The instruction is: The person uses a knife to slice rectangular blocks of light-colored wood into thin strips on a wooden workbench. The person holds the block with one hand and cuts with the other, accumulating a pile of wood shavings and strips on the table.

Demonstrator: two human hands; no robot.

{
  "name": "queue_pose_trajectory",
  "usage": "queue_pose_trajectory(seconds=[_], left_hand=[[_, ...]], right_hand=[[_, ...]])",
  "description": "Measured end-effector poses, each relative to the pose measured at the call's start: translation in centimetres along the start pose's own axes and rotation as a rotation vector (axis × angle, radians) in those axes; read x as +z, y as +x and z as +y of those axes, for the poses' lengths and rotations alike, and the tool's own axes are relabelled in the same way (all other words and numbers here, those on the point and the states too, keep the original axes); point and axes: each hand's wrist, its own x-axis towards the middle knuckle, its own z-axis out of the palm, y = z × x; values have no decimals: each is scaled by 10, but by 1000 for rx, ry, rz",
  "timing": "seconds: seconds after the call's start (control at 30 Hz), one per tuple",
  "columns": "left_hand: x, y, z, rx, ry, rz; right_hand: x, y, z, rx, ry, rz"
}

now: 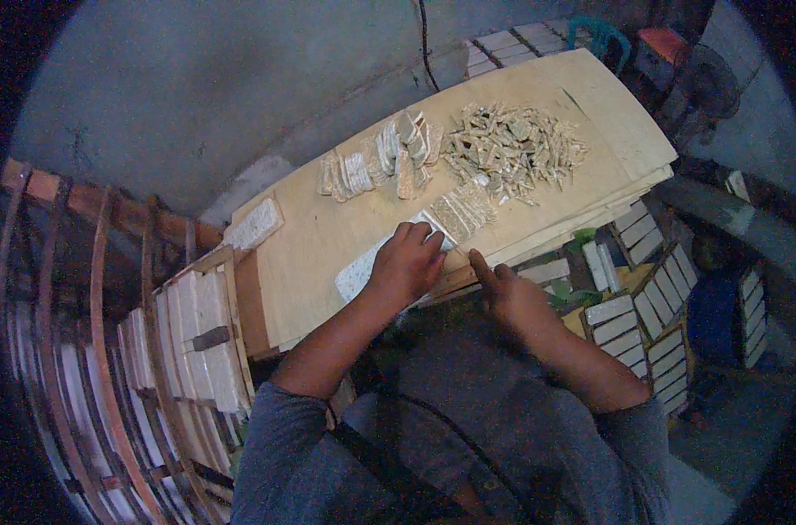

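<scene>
On the plywood tabletop point(301, 262), a white speckled slab point(356, 278) lies near the front edge. My left hand point(408, 261) presses on its right part, with fingers bent and close together. Touching that end is a tan, ribbed panel of narrow pieces set side by side point(466, 210). My right hand point(513, 297) is at the table's front edge, its index finger stretched toward the panel's near corner; nothing shows in it. Behind the panel spreads a heap of small pointed, shell-like pieces point(525, 144). Left of the heap stand stacked pale oblong pieces point(354, 173).
A pale block point(254, 224) lies at the table's left end. Wooden racks point(100, 289) holding pale slabs stand on the left. Several framed panels of pale strips point(638, 236) are below on the right. A grey wall point(205, 96) rises behind, with a teal chair point(601, 39) at the far right.
</scene>
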Motion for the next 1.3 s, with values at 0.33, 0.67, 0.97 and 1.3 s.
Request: queue_pose_trajectory(seconds=[0.33, 0.67, 0.97, 1.3], left_hand=[[5, -2, 1, 2, 2, 2], [0, -6, -2, -11, -4, 8], [7, -11, 1, -4, -5, 17], [1, -16, -7, -60, -22, -23]], right_hand=[[33, 26, 16, -87, 65, 77], [-2, 7, 0, -56, 15, 88], [24, -2, 5, -50, -23, 39], [37, 30, 13, -99, -17, 87]])
